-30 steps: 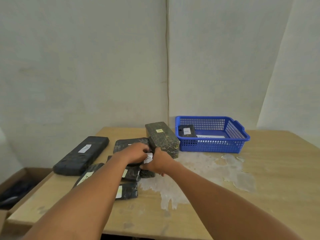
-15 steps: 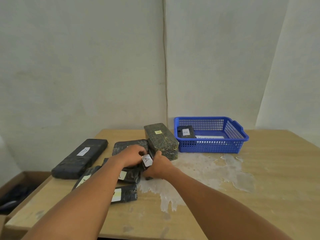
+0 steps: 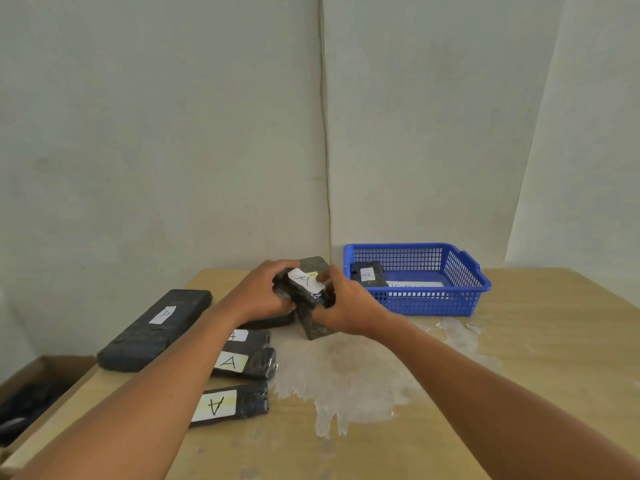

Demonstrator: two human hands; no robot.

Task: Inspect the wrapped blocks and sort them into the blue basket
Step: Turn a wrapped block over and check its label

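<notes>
We hold a small black wrapped block (image 3: 304, 287) above the table (image 3: 519, 358), toward its far edge. Our left hand (image 3: 258, 294) and right hand (image 3: 346, 304) each curl fingers round an end, its white "A" label facing up. The blue basket (image 3: 433, 301) sits at the far edge to the right, one labelled block (image 3: 367, 274) inside. A long block (image 3: 152, 330) and three smaller ones lie by the left edge.
</notes>
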